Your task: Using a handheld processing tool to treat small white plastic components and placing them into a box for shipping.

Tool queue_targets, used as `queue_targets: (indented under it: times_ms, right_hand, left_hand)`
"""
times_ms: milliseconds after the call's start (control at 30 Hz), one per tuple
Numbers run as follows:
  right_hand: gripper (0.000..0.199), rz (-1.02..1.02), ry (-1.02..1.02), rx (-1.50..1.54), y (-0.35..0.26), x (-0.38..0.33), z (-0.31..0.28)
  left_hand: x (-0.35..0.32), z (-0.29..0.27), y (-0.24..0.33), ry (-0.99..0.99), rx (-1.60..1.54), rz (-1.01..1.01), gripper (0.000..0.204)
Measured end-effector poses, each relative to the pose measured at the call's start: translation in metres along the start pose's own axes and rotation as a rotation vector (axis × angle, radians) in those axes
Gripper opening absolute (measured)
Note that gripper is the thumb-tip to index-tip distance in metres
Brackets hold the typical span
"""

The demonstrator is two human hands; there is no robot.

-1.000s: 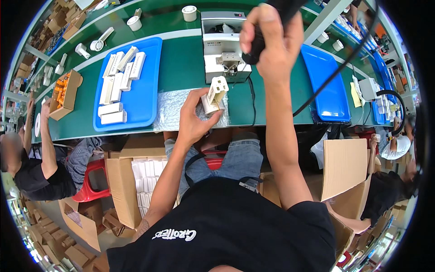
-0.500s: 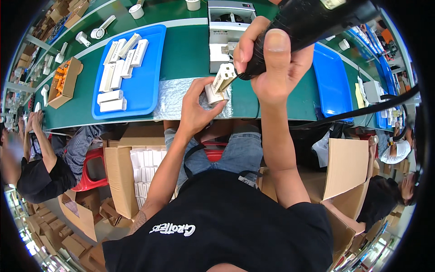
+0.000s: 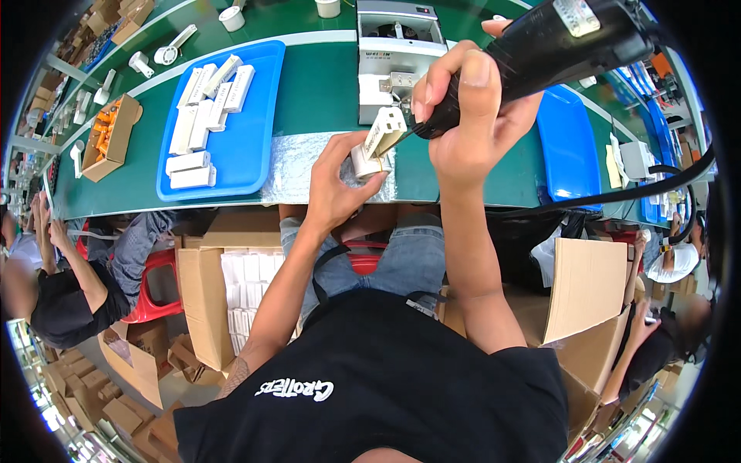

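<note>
On the green bench, my left hand (image 3: 336, 182) has its thumb and fingers closed round the round base of a white plastic fan-like part (image 3: 383, 133), whose rectangular handle stands up, tilted. My right hand (image 3: 480, 116) grips a black electric screwdriver (image 3: 540, 58) above and to the right of it. The thin bit slants down alongside the handle towards the base; whether its tip touches a screw I cannot tell. Beneath the part lies a silvery padded sheet (image 3: 292, 163).
A blue tray (image 3: 268, 131) of several white box-shaped pieces lies left, beside a carton (image 3: 116, 158) of orange parts. Behind stands a grey-white machine (image 3: 395, 54). Another blue tray (image 3: 570, 150) and the black cable (image 3: 617, 194) are right. Co-workers sit both sides; open cartons (image 3: 204, 309) stand below.
The screwdriver and my right hand have shifted slightly right, with the bit still beside the handle. My left hand has barely moved. Co-workers at both sides have moved their arms.
</note>
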State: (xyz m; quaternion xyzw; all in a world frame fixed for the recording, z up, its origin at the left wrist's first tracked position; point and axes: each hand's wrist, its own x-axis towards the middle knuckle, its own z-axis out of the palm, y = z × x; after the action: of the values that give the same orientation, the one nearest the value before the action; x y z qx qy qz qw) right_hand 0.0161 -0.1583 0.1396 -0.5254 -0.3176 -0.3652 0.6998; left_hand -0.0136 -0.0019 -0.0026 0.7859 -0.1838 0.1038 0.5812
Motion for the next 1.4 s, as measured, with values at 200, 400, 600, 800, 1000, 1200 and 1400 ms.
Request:
queue_targets:
  times_ms: [200,400,600,800,1000,1200,1400]
  right_hand:
    - [0.04,0.09,-0.018,0.038,-0.018,0.024,-0.028]
    - [0.031,0.032,0.206,0.026,0.004,0.062,-0.022]
    - [0.023,0.05,0.073,-0.026,0.026,0.064,-0.012]
    - [0.023,0.1,0.072,-0.045,0.027,0.057,-0.015]
    - [0.021,0.067,-0.027,0.083,0.0,0.042,-0.025]
    - [0.016,0.033,-0.092,0.19,-0.005,0.024,0.003]
    - [0.016,0.003,-0.144,0.145,0.007,0.02,0.007]
  left_hand:
    - [-0.002,0.001,-0.004,0.036,-0.032,0.033,0.058]
    - [-0.005,0.003,-0.014,0.031,-0.224,-0.095,0.058]
    - [-0.002,0.002,-0.013,0.014,-0.261,-0.09,0.06]
    - [-0.003,0.002,-0.012,0.019,-0.235,-0.081,0.059]
    - [-0.001,0.001,-0.01,0.031,-0.185,-0.044,0.059]
    - [0.0,0.0,-0.009,0.046,-0.151,-0.014,0.06]
    - [0.0,0.006,-0.011,0.033,-0.124,0.002,0.06]
